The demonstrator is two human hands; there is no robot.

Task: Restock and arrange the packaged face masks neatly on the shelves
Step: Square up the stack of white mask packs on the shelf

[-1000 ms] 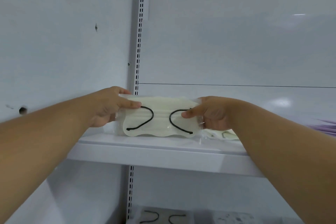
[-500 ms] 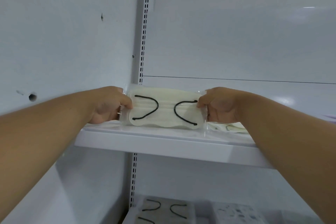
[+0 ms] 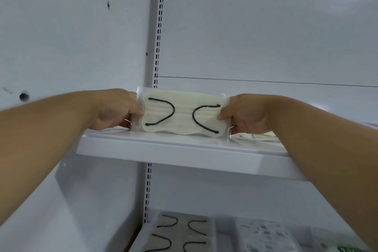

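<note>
The left hand (image 3: 117, 109) and the right hand (image 3: 246, 113) are reaching forward on outstretched bare arms, each pinching one short end of a packaged face mask (image 3: 182, 115) with thumb in front and fingers curled behind, holding it upright with its lower edge at the white shelf (image 3: 180, 149) by the slotted upright (image 3: 158, 26). The pack is a clear, crinkly plastic sleeve over a pale cream pleated mask with two black ear loops; another cream pack (image 3: 259, 136) is lying flat behind the right hand, and more packs (image 3: 180, 233) are lying on the shelf below. Compared with a second ago, the thumbs are sitting further out toward the pack's ends, leaving both loops showing.
</note>
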